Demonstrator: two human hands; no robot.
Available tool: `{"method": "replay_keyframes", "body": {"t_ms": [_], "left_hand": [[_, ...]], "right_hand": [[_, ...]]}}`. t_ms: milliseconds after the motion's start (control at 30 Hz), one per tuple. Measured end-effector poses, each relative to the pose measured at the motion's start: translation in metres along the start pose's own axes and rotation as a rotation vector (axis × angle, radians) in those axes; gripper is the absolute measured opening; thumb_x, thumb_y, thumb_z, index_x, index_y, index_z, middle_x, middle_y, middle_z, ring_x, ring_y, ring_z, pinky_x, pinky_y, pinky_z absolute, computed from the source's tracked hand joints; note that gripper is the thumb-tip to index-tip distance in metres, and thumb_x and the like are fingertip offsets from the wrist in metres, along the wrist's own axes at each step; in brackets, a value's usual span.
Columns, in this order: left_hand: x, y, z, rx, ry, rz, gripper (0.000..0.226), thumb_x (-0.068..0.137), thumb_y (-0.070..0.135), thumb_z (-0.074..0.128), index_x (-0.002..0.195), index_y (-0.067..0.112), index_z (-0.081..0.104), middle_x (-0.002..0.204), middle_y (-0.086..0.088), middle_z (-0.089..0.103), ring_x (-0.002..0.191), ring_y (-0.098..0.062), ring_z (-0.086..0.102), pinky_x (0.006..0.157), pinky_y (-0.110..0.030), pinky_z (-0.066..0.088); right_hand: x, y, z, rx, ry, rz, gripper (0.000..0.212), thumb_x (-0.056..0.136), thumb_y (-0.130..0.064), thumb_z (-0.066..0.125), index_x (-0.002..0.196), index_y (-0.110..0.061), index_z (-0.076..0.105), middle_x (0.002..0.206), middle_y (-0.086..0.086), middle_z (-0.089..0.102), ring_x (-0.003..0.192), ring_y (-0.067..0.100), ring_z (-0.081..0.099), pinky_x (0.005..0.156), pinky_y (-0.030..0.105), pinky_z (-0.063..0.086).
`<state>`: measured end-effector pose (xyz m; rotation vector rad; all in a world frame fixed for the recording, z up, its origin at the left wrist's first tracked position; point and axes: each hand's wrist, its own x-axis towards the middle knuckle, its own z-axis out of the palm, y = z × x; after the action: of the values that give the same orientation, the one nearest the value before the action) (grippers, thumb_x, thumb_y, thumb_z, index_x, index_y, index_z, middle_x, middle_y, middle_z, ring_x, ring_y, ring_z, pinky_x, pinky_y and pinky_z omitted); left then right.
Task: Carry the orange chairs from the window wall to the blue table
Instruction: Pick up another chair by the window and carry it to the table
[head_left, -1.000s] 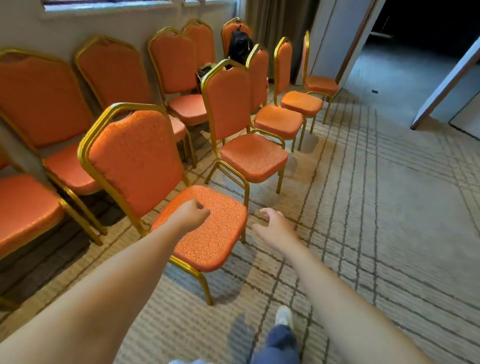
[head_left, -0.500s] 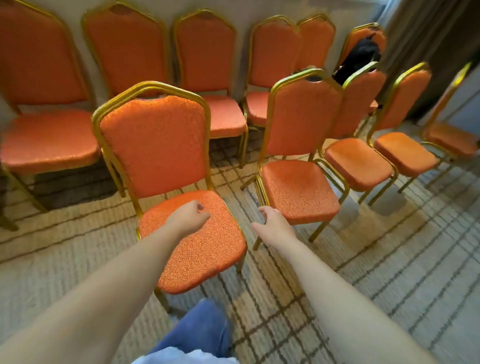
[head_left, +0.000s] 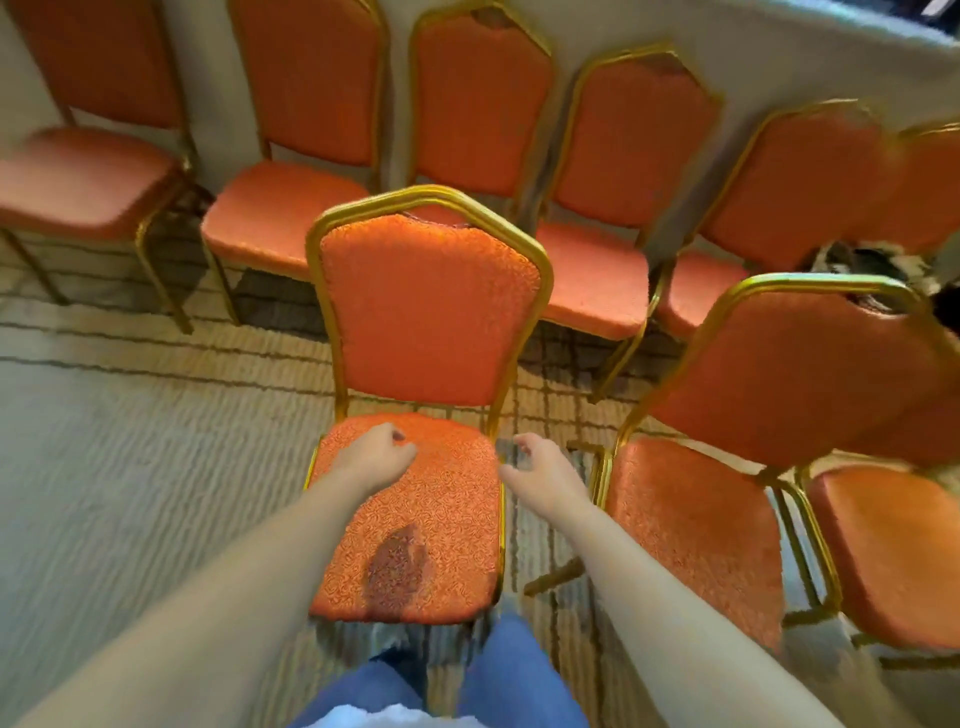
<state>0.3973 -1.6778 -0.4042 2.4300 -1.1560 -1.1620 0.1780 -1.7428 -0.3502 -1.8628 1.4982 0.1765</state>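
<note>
Head view puts the nearest orange chair (head_left: 426, 312) on the carpet (head_left: 130, 441) before the wall row (head_left: 311, 78), probably rigid and fairly light, best lifted by its gold frame (head_left: 426, 193), left grip (head_left: 371, 457) curled empty over its seat (head_left: 441, 519), right grip (head_left: 545, 475) slack beside it.

One camera sits on the person's head and faces forward and steeply down. The nearest orange cloth chair with a gold metal frame (head_left: 431, 312) is close below it. The wide lens bends the pale wall (head_left: 753, 57) at the top edge.
</note>
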Motion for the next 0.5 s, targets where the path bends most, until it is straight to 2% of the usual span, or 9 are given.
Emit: {"method": "replay_keyframes", "body": {"t_ms": [167,267,333,400,500], "left_hand": [[0.001,-0.024,0.007,-0.262,0.153,-0.276,0.036,0.089,0.037,0.051,0.119,0.017,0.056,0.094,-0.005,0.063,0.088,-0.026,0.060,0.079,-0.032,0.049],[-0.018,-0.033,0.018,-0.360,0.288,-0.471,0.031,0.088,0.037,0.056,0.112,0.018,0.062,0.100,-0.010,0.068,0.094,-0.028,0.063,0.081,-0.034,0.049],[-0.028,-0.035,0.028,-0.432,0.358,-0.547,0.027,0.087,0.034,0.059,0.106,0.016,0.065,0.098,-0.011,0.070,0.094,-0.029,0.065,0.081,-0.035,0.051],[-0.037,-0.032,0.038,-0.514,0.413,-0.614,0.025,0.089,0.028,0.061,0.106,0.011,0.064,0.097,-0.014,0.070,0.094,-0.030,0.066,0.079,-0.035,0.049],[-0.048,-0.033,0.050,-0.572,0.468,-0.723,0.024,0.089,0.031,0.062,0.109,0.017,0.063,0.099,-0.011,0.070,0.094,-0.026,0.066,0.081,-0.031,0.049]], "right_hand": [[0.077,-0.026,-0.008,-0.189,-0.167,-0.210,0.059,0.094,-0.036,0.056,0.148,-0.019,0.039,0.149,0.004,0.042,0.123,0.025,0.055,0.092,0.041,0.053],[0.105,-0.043,-0.011,-0.243,-0.293,-0.351,0.057,0.094,-0.033,0.056,0.147,-0.017,0.040,0.149,0.004,0.043,0.116,0.026,0.061,0.088,0.043,0.055],[0.120,-0.051,-0.010,-0.288,-0.330,-0.439,0.057,0.094,-0.033,0.056,0.146,-0.017,0.042,0.149,0.006,0.043,0.119,0.024,0.058,0.090,0.042,0.052],[0.131,-0.059,-0.008,-0.322,-0.365,-0.504,0.056,0.093,-0.030,0.056,0.145,-0.015,0.043,0.147,0.008,0.046,0.119,0.024,0.057,0.092,0.041,0.050],[0.136,-0.073,-0.001,-0.364,-0.426,-0.567,0.056,0.093,-0.029,0.056,0.145,-0.015,0.042,0.148,0.008,0.045,0.118,0.024,0.057,0.092,0.039,0.047]]}}
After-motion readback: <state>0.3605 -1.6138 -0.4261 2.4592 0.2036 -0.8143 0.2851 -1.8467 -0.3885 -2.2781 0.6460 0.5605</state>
